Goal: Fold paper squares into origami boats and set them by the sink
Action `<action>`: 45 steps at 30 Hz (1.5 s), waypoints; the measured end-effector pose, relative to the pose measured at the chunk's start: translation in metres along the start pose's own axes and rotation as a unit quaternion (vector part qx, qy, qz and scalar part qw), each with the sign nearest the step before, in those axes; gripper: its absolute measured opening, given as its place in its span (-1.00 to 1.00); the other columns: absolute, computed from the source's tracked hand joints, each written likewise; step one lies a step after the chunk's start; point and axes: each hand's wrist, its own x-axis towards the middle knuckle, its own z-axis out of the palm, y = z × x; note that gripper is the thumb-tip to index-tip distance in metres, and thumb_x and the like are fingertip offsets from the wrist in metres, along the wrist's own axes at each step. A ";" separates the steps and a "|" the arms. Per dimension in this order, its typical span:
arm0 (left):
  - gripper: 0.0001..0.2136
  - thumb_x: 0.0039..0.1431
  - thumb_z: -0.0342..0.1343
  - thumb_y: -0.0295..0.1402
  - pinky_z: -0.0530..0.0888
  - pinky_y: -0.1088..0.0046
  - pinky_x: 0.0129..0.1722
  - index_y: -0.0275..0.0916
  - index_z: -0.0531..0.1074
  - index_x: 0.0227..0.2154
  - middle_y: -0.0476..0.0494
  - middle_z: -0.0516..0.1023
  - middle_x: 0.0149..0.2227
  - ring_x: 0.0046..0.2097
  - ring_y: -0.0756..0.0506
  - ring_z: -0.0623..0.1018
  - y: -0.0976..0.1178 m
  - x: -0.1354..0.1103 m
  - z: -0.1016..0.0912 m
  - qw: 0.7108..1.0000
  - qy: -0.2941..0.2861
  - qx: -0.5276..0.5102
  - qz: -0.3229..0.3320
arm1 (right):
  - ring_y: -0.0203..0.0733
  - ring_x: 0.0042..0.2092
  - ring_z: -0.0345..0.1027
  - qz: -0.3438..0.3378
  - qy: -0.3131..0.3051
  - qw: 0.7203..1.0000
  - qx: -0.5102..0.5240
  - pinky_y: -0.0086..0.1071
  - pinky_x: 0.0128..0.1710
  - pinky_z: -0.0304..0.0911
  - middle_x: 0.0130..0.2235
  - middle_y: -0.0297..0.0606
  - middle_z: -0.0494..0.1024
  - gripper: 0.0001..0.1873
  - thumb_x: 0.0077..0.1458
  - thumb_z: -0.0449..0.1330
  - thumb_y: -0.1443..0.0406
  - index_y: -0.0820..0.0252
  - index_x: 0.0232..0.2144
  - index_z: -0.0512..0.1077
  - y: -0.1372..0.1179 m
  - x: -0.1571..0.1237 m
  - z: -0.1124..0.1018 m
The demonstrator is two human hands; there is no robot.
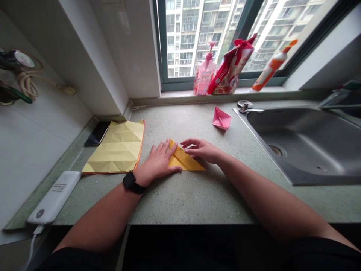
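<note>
A folded orange-yellow paper (186, 160) lies flat on the speckled counter (197, 195) in front of me. My left hand (158, 162), with a black watch on the wrist, lies flat on the paper's left part, fingers stretched out. My right hand (200, 149) rests on the paper's upper right edge, its fingers curled and pressing on a fold. A pink folded paper shape (221, 119) stands farther back, apart from both hands.
A creased yellow sheet stack (118, 147) lies to the left, a dark phone (97, 133) behind it and a white power bank (55, 197) at the counter's left edge. The steel sink (307, 146) takes up the right. A pink pump bottle (204, 75), red pouch (231, 67) and orange-capped bottle (270, 69) stand on the sill.
</note>
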 end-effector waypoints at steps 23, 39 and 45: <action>-0.18 0.39 0.29 -0.21 0.56 -0.01 0.15 -0.27 0.00 0.54 -0.47 0.59 0.21 0.16 -0.38 0.62 -0.008 0.010 0.002 0.979 0.179 -0.086 0.041 | 0.04 0.19 0.59 -0.191 -0.041 0.980 0.048 -0.01 0.24 0.48 0.13 -0.12 0.71 -0.15 0.30 0.38 0.05 -0.09 0.51 0.19 -0.023 -0.023 0.016; -0.66 0.38 0.21 -0.37 0.61 0.16 0.08 -0.19 0.45 0.17 -0.27 0.68 0.10 0.06 -0.27 0.68 -0.004 0.009 0.000 0.964 0.191 -0.171 0.078 | -0.06 0.21 0.61 -0.436 0.014 0.890 -0.131 -0.11 0.26 0.54 0.21 -0.16 0.66 -0.38 0.35 0.17 0.45 -0.03 0.38 0.40 -0.027 -0.033 0.032; -0.58 0.45 0.16 -0.32 0.57 -0.01 0.23 -0.24 0.37 0.30 -0.36 0.62 0.20 0.19 -0.33 0.63 -0.010 0.012 0.004 0.953 0.266 -0.134 0.058 | 0.02 0.28 0.55 -0.388 0.018 0.918 -0.078 -0.03 0.29 0.52 0.33 -0.12 0.56 -0.46 0.39 0.21 0.34 -0.04 0.37 0.38 -0.023 -0.031 0.036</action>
